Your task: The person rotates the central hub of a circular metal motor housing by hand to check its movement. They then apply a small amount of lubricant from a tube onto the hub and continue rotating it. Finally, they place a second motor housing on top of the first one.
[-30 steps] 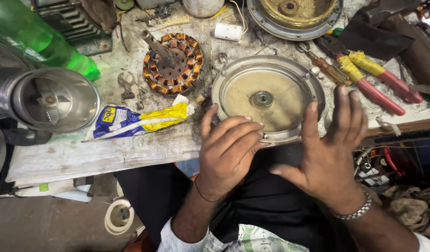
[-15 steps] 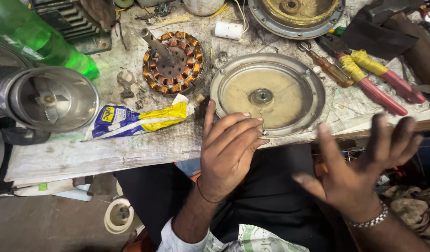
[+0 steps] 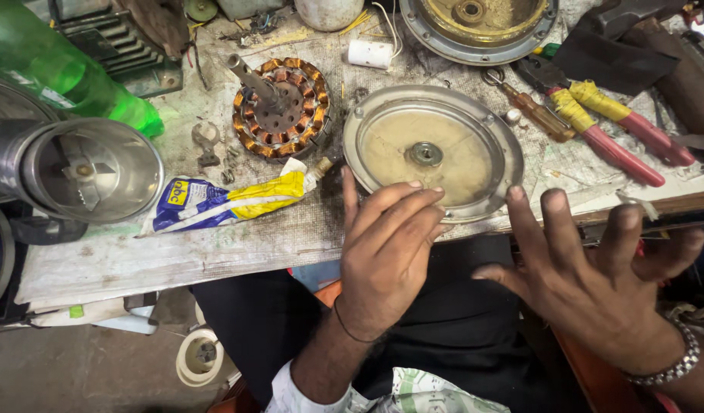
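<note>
**Both hands open by round motor cover**

Left hand (image 3: 386,252) empty, fingers spread, fingertips at near rim of round metal cover (image 3: 432,153) on workbench (image 3: 214,245). Right hand (image 3: 596,279) splayed wide, empty, just right of and below cover. Glue tube (image 3: 229,200) lies left of left hand.

The left hand (image 3: 386,256) is open at the front edge of the workbench (image 3: 214,248), its fingertips touching the rim of the round metal cover (image 3: 432,153). The right hand (image 3: 596,279) is spread open beside it, past the front edge. A squeezed tube (image 3: 229,200) lies left of the cover, and a copper-wound stator (image 3: 279,107) stands behind it.
</note>
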`<state>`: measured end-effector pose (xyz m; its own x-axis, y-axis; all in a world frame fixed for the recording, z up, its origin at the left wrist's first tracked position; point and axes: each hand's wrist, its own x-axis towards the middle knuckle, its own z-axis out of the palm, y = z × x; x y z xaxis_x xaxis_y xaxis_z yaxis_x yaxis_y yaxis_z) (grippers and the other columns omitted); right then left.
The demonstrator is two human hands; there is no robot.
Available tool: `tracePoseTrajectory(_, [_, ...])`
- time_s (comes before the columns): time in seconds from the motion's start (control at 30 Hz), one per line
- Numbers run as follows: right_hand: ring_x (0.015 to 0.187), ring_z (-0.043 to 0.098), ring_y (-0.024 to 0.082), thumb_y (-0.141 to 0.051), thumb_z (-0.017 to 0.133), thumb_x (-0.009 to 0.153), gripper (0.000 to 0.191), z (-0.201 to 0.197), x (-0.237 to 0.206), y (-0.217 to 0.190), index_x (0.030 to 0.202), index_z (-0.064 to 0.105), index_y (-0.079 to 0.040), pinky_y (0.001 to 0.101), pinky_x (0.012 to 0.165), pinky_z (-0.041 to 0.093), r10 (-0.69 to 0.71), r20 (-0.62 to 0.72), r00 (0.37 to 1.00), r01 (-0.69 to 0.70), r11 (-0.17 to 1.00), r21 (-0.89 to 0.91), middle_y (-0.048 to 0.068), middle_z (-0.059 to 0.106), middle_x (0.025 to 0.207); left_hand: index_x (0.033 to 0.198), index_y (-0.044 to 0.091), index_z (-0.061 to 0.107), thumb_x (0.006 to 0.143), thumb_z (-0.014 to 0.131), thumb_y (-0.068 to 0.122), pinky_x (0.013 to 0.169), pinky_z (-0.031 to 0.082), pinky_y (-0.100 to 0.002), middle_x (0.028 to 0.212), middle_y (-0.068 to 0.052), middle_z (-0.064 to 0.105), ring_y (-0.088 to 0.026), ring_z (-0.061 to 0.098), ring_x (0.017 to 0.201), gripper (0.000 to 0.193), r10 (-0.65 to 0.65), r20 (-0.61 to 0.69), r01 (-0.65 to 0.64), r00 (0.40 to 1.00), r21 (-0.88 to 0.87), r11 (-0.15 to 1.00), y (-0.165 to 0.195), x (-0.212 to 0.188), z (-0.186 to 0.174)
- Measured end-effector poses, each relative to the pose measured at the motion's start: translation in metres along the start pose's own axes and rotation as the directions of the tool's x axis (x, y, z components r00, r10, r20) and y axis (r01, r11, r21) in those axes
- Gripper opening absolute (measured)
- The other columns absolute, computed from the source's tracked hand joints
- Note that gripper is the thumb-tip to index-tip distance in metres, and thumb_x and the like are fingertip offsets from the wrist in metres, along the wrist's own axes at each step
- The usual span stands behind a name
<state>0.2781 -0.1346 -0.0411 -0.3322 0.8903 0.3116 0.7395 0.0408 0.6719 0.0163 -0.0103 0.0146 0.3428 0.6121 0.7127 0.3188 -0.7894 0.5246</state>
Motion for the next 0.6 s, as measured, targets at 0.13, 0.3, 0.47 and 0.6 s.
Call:
tracePoseTrajectory(0.13, [0.154,-0.013,0.05,-0.097,0.036,0.09,0.099,-0.003,0.0,0.0,0.16,0.051,-0.028,0.0741,0.115,-0.015,0.036,0.0,0.999,-0.036,0.996,0.082,0.017,0.017,0.177,0.102,0.007,0.072,0.085,0.084,0.006,0.13,0.025,-0.068,0.118,-0.001,0.073,-0.021,0.066,0.12,0.021,-0.016,-0.005,0.016,1.0,-0.006,1.0,-0.002,0.0,-0.002])
tracePoseTrajectory(0.3, [0.154,-0.008,0.047,-0.086,0.043,0.09,0.09,-0.022,0.011,-0.005,0.157,0.058,-0.028,0.0679,0.12,-0.01,0.077,-0.046,0.996,-0.059,0.944,0.325,0.02,0.019,0.173,0.103,0.007,0.072,0.085,0.084,0.005,0.13,0.027,-0.066,0.116,-0.001,0.074,-0.023,0.067,0.118,0.022,-0.041,-0.037,0.039,0.999,-0.039,0.998,-0.007,0.0,-0.006])
tracePoseTrajectory(0.47, [0.118,0.057,0.026,-0.082,0.056,0.086,0.095,-0.043,0.026,-0.004,0.156,0.043,-0.02,0.0435,0.1,0.044,0.306,0.104,0.946,-0.185,0.249,0.95,0.018,0.061,0.127,0.101,0.007,0.071,0.084,0.085,0.003,0.13,0.025,-0.066,0.115,-0.003,0.074,-0.025,0.068,0.117,0.022,-0.04,-0.044,0.037,0.998,-0.062,0.997,-0.011,-0.003,-0.007])
tracePoseTrajectory(0.6, [0.079,0.076,0.022,-0.075,0.064,0.087,0.11,-0.032,0.052,-0.025,0.166,0.007,-0.023,0.0352,0.07,0.061,0.054,0.166,0.985,-0.092,-0.649,0.755,0.014,0.077,0.088,0.099,0.006,0.071,0.082,0.084,0.003,0.13,0.024,-0.066,0.113,-0.004,0.075,-0.026,0.068,0.116,0.022,-0.022,-0.042,0.02,0.999,-0.056,0.998,-0.013,-0.005,-0.006])
